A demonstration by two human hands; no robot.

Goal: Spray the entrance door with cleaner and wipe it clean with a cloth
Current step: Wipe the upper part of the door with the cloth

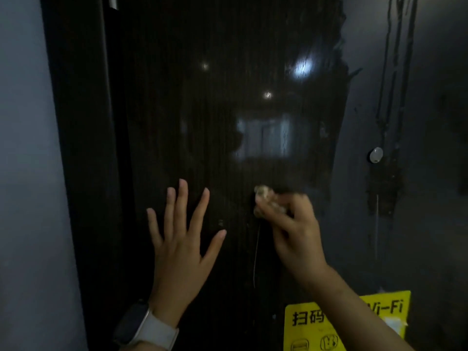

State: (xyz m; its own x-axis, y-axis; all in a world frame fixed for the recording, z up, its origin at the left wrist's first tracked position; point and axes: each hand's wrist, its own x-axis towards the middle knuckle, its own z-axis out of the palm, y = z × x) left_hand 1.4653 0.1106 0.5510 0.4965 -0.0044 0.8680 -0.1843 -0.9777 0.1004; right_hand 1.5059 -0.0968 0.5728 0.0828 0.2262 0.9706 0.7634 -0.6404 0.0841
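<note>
Right hand [291, 224]: grips crumpled cloth [266, 201] against entrance door [215, 110]. Left hand [182, 239]: beside it, fingers spread flat.

Yellow Wi-Fi sticker [314, 325] lower right; small round clear knob [376, 155] right; grey wall [25, 173] left.

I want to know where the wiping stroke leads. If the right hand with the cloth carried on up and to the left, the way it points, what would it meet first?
Only more wet door; nothing else shows along that line from the right hand and its cloth, though depth is unclear.
</note>
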